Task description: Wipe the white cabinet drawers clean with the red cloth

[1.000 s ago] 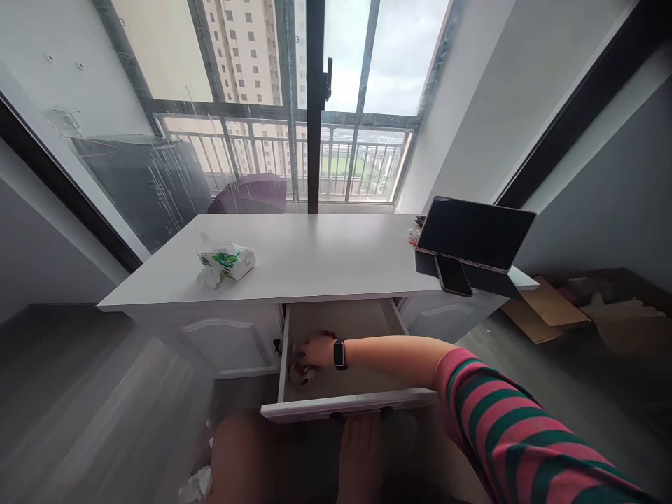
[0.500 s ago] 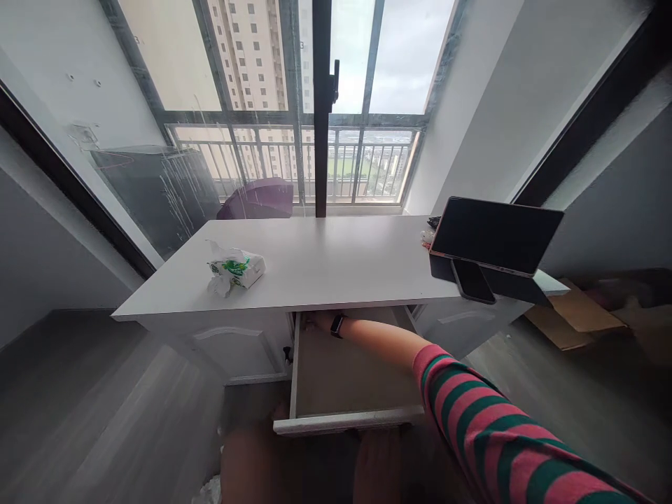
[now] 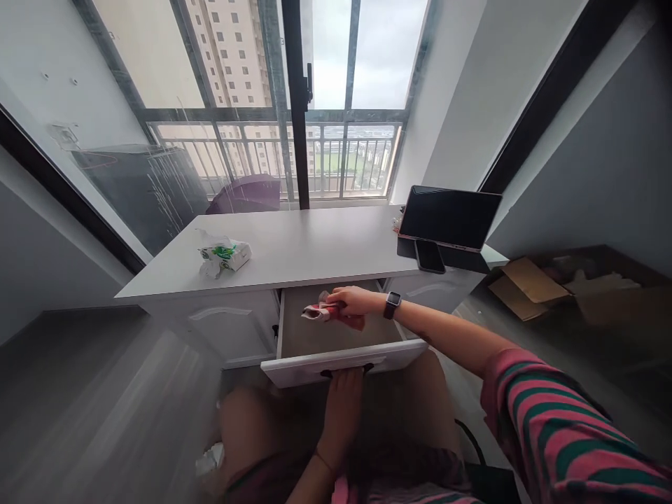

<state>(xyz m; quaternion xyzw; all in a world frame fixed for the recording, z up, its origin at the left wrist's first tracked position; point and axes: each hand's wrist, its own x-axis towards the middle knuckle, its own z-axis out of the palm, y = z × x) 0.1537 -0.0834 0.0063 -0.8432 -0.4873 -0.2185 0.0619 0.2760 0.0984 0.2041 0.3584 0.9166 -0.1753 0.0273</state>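
Observation:
My right hand, with a dark watch on the wrist, hovers over the open white drawer and is closed on a crumpled pink and white cloth. The cloth hangs just above the drawer's bare floor. My left hand reaches up from below and its fingers curl under the dark handle at the middle of the drawer front. The drawer is pulled out from under the white desk.
A tissue pack lies on the desk's left part. A dark tablet stands on its case at the right end, with a phone in front. Flattened cardboard lies on the floor to the right. A crumpled tissue lies near my knee.
My right hand was at the drawer's front left, then reached deep into the back, and has now come forward with the cloth in it. My left hand stays at the drawer handle.

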